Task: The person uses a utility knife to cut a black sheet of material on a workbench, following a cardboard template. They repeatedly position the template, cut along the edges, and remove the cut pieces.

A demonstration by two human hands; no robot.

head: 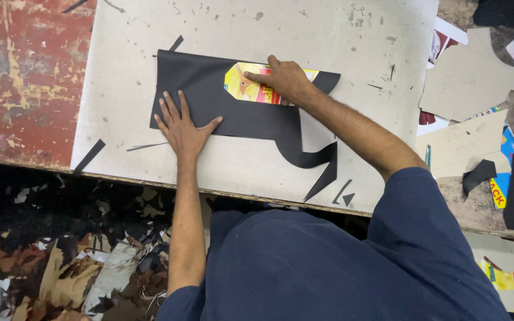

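Grey cutting board (pixel 150 35): black material sheet (pixel 209 95) partly cut, its curved strip (pixel 310 156) freed. Left hand (pixel 182 128) flat, fingers spread, pins it; right hand (pixel 284 80) presses yellow card template (pixel 239 86); outline remains uncut.

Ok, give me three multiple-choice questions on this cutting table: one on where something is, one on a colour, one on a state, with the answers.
1. Where does the left hand rest?
A. on the black sheet
B. on the red bench top
C. on the floor scraps

2. What colour is the template under the right hand?
A. blue
B. yellow and red
C. white

3. How is the left hand held?
A. in a fist
B. pinching a blade
C. flat, fingers spread

Answers: 1 A, its palm lies on the sheet's lower edge. 2 B, printed card shows yellow and red. 3 C, all fingers lie splayed.
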